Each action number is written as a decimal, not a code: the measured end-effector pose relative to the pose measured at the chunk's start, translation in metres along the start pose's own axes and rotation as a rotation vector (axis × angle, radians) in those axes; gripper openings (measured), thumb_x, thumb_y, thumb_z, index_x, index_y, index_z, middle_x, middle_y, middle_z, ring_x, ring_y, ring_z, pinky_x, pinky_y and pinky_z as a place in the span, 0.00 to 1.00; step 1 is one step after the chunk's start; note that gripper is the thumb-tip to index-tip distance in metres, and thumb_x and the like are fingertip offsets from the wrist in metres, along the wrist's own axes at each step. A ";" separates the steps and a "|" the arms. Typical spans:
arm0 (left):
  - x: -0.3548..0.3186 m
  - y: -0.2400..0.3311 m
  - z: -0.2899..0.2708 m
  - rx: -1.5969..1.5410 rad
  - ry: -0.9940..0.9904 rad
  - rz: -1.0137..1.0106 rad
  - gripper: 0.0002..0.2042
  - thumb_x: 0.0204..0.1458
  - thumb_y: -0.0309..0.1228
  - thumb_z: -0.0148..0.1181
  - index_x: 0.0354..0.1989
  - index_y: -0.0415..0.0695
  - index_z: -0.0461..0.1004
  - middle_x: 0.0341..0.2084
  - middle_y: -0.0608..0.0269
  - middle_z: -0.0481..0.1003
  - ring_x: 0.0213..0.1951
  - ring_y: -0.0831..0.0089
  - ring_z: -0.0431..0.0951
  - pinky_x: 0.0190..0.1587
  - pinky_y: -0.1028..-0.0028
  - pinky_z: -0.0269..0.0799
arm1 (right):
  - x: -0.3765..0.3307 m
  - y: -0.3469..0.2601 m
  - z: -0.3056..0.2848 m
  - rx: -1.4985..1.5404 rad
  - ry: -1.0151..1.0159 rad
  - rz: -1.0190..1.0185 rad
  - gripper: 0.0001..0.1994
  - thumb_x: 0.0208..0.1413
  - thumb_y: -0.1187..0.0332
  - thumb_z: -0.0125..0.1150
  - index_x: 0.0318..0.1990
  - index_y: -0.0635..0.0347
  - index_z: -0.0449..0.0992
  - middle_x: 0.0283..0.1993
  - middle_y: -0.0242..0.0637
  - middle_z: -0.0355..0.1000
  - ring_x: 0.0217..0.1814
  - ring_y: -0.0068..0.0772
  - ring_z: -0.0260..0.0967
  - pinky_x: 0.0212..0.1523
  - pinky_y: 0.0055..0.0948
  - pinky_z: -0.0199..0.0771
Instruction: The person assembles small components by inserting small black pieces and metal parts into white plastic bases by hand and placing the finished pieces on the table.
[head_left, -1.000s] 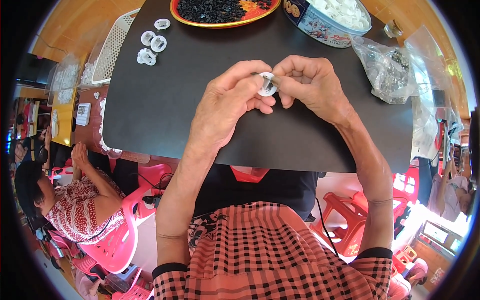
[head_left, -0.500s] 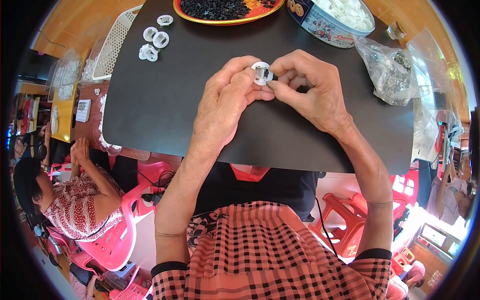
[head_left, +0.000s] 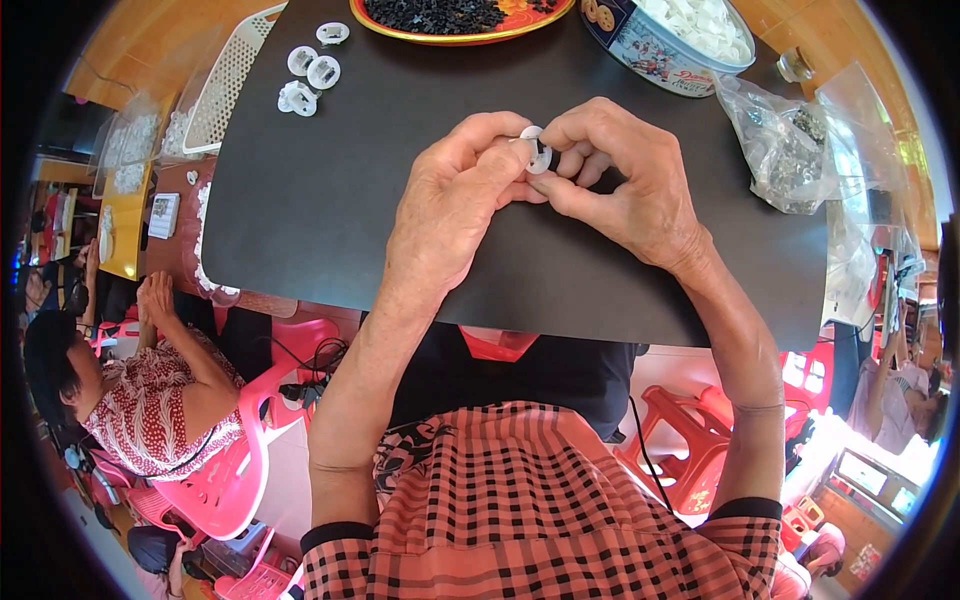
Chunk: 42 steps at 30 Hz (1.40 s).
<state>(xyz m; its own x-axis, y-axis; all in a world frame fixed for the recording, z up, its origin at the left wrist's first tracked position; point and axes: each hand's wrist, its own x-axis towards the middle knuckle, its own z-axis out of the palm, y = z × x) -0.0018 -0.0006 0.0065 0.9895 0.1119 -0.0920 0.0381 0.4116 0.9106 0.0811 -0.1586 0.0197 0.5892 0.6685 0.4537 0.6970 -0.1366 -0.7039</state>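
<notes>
A small round white plastic part (head_left: 541, 158) with a dark piece in its middle is held above the black table (head_left: 330, 200). My left hand (head_left: 455, 185) is closed on its left side, the thumb pressing its face. At the part's right edge, my right hand (head_left: 625, 175) has its thumb and bent forefinger curled against it. The fingers hide much of the part, which is tilted edge-on. Several similar white round parts (head_left: 323, 72) lie at the table's far left.
A red and gold tray (head_left: 450, 40) of small black pieces stands at the far edge. Right of it are a blue tin (head_left: 660, 62) of white parts and a clear bag (head_left: 790, 160) of metal bits. A white basket (head_left: 215, 105) and a seated person (head_left: 165, 400) are to the left.
The white part has turned from facing up to nearly edge-on between my fingers. My left thumb has moved further over it. The right hand stays at its right edge.
</notes>
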 end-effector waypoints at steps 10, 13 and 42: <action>0.000 -0.001 -0.001 -0.075 -0.045 0.005 0.12 0.59 0.30 0.51 0.46 0.33 0.71 0.38 0.58 0.74 0.41 0.74 0.75 0.48 0.72 0.72 | -0.001 -0.002 0.000 -0.041 0.026 -0.041 0.10 0.41 0.79 0.66 0.32 0.61 0.73 0.28 0.32 0.67 0.23 0.22 0.65 0.23 0.22 0.66; -0.001 -0.002 -0.003 -0.076 -0.084 -0.006 0.14 0.60 0.31 0.50 0.48 0.33 0.70 0.41 0.58 0.74 0.44 0.73 0.74 0.51 0.70 0.70 | -0.001 -0.002 -0.002 -0.062 0.013 -0.052 0.10 0.40 0.79 0.66 0.32 0.61 0.72 0.27 0.32 0.67 0.22 0.22 0.63 0.23 0.22 0.65; 0.000 -0.001 0.002 0.042 -0.045 0.009 0.10 0.61 0.31 0.49 0.42 0.35 0.69 0.35 0.59 0.73 0.36 0.73 0.76 0.40 0.72 0.75 | 0.004 0.001 -0.013 0.049 -0.083 0.025 0.11 0.43 0.81 0.59 0.37 0.63 0.75 0.29 0.35 0.70 0.26 0.24 0.72 0.29 0.24 0.73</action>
<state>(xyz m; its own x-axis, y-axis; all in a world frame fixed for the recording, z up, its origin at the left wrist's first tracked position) -0.0017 -0.0023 0.0066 0.9950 0.0746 -0.0663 0.0339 0.3723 0.9275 0.0890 -0.1652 0.0280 0.5689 0.7239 0.3902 0.6604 -0.1195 -0.7413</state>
